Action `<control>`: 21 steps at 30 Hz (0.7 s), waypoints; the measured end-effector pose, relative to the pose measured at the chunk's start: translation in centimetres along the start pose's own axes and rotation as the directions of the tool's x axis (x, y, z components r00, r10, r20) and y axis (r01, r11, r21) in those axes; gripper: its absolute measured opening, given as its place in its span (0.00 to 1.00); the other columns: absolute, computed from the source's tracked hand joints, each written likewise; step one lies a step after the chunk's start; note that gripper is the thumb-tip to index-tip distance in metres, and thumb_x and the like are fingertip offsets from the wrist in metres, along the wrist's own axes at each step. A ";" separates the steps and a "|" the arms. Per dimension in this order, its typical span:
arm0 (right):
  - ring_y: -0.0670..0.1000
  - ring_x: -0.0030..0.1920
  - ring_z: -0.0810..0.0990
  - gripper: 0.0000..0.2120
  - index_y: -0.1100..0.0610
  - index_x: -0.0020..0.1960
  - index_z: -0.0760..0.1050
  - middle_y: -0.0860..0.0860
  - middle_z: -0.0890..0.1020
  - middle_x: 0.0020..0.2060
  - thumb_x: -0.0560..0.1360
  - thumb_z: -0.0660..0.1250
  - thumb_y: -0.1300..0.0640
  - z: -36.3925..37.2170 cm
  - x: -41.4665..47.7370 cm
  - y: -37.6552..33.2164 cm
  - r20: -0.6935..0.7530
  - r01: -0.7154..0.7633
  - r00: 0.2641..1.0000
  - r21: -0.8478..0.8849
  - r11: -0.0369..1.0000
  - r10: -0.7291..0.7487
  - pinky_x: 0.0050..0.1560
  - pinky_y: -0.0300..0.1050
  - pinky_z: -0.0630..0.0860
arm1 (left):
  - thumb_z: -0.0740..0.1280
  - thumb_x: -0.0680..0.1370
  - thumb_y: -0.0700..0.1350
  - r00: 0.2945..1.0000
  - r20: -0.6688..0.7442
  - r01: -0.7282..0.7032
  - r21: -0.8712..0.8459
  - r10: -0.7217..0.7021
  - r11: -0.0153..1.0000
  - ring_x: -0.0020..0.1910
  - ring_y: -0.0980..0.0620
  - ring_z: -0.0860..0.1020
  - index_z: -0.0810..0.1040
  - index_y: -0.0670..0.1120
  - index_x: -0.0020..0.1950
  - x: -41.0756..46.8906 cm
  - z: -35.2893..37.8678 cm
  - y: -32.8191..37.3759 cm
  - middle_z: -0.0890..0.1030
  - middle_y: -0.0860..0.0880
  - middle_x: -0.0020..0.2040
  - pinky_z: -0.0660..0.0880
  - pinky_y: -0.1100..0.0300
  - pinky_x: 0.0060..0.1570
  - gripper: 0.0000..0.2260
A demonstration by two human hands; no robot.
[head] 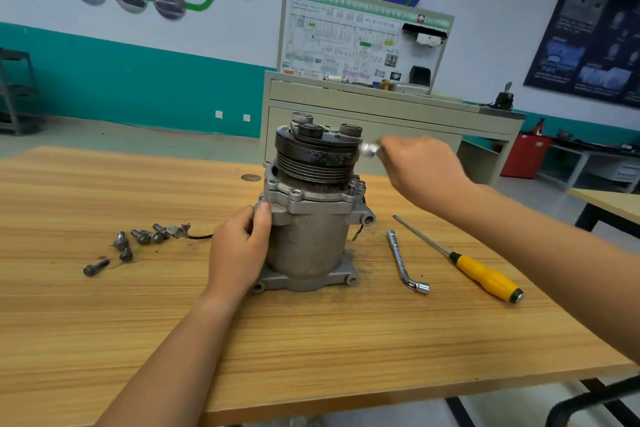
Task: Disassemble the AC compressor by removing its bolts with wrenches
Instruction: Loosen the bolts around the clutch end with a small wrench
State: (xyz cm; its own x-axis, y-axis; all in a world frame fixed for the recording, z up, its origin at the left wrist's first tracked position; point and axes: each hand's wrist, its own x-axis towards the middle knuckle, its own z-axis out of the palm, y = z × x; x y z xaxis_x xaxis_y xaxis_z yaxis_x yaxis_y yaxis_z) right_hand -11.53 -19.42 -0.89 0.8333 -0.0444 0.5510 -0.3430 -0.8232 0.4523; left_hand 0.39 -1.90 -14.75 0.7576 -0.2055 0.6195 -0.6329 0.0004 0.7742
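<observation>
The compressor [311, 236] stands upright on the table [104, 322]. My left hand [239, 250] curls around its side. My right hand [419, 166], blurred, grips a shiny metal tool [369, 148] beside the pulley [317, 163]. Loose bolts [138, 239] lie left.

The right hand [420, 166] is smeared by motion blur, and the shiny metal piece [369, 149] pinched at its fingertips is too blurred to identify. The left hand [239, 250] covers the left flank of the compressor [311, 239]. Both forearms run off the frame edges. Print on the wall chart [360, 42] is too small to read.
</observation>
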 end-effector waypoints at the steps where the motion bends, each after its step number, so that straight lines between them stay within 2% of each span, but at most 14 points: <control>1: 0.55 0.37 0.75 0.11 0.61 0.56 0.70 0.53 0.76 0.39 0.81 0.53 0.56 -0.6 -0.8 0.2 -0.057 -0.054 0.996 0.115 0.992 0.061 0.34 0.45 0.65 | 0.51 0.72 0.63 1.000 0.000 0.002 0.000 -0.002 1.000 0.28 0.56 0.62 0.64 0.44 0.30 0.0 0.0 0.0 0.64 0.50 0.27 0.59 0.55 0.30 0.23; 3: 0.54 0.30 0.71 0.09 0.59 0.51 0.68 0.49 0.70 0.31 0.80 0.53 0.55 -2.3 -2.6 -0.1 -0.108 -0.084 0.986 0.339 0.937 0.127 0.29 0.44 0.61 | 0.51 0.72 0.63 1.000 -0.002 0.003 -0.005 -0.003 1.000 0.27 0.57 0.62 0.63 0.45 0.30 0.0 0.1 0.0 0.64 0.51 0.26 0.59 0.55 0.30 0.23; 4: 0.53 0.27 0.69 0.07 0.57 0.48 0.66 0.47 0.68 0.27 0.80 0.53 0.54 -3.2 -3.4 -0.3 -0.091 -0.087 0.988 0.368 0.926 0.129 0.26 0.43 0.59 | 0.51 0.72 0.63 1.000 -0.006 0.004 -0.007 -0.004 1.000 0.27 0.56 0.62 0.62 0.46 0.30 0.0 0.1 0.0 0.63 0.51 0.26 0.59 0.55 0.30 0.22; 6: 0.50 0.25 0.66 0.07 0.54 0.46 0.61 0.47 0.67 0.25 0.79 0.50 0.51 -4.5 -4.7 -0.8 0.015 -0.102 0.995 0.304 0.947 0.102 0.25 0.41 0.56 | 0.51 0.72 0.63 1.000 -0.011 0.006 0.000 -0.006 1.000 0.28 0.54 0.62 0.62 0.45 0.30 0.0 0.0 0.1 0.63 0.51 0.26 0.59 0.55 0.30 0.23; 8: 0.48 0.26 0.66 0.10 0.54 0.48 0.64 0.48 0.68 0.27 0.80 0.48 0.50 -4.7 -5.5 -1.1 0.148 -0.130 0.984 0.190 0.973 0.103 0.25 0.41 0.56 | 0.51 0.71 0.64 1.000 -0.017 0.003 0.014 -0.003 1.000 0.28 0.53 0.62 0.63 0.42 0.31 -0.1 0.0 0.1 0.63 0.50 0.27 0.59 0.55 0.31 0.25; 11: 0.46 0.29 0.65 0.10 0.53 0.54 0.67 0.47 0.67 0.29 0.81 0.49 0.51 -4.4 -5.5 -1.5 0.281 -0.152 0.952 0.104 0.983 0.118 0.25 0.41 0.57 | 0.51 0.72 0.64 1.000 -0.012 -0.002 0.017 0.003 1.000 0.28 0.53 0.62 0.63 0.44 0.30 -0.1 -0.1 0.3 0.63 0.50 0.27 0.58 0.55 0.31 0.24; 17: 0.47 0.28 0.65 0.06 0.53 0.53 0.68 0.48 0.67 0.29 0.80 0.53 0.56 -4.0 -4.4 -2.3 0.321 -0.125 0.940 0.012 0.992 0.114 0.25 0.40 0.60 | 0.51 0.72 0.64 1.000 -0.020 -0.002 0.017 0.002 1.000 0.28 0.54 0.63 0.63 0.45 0.30 0.0 -0.1 0.3 0.64 0.49 0.26 0.59 0.55 0.30 0.23; 21: 0.48 0.30 0.68 0.09 0.53 0.54 0.70 0.48 0.69 0.30 0.80 0.52 0.53 -3.9 -4.2 -1.9 0.309 -0.137 0.945 0.072 0.988 0.108 0.26 0.40 0.60 | 0.53 0.71 0.63 0.997 -0.077 0.032 0.078 -0.026 0.996 0.28 0.45 0.70 0.66 0.42 0.32 -0.1 -0.3 0.6 0.70 0.46 0.26 0.65 0.51 0.30 0.24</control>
State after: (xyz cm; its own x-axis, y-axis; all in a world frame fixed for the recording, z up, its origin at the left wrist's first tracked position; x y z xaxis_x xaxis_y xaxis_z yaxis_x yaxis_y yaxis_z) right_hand -16.06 -15.52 -1.33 0.8842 -0.3056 0.3533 -0.4213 -0.8483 0.3208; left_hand -0.02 -1.61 -14.35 0.7836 -0.1291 0.6077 -0.6192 -0.0829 0.7809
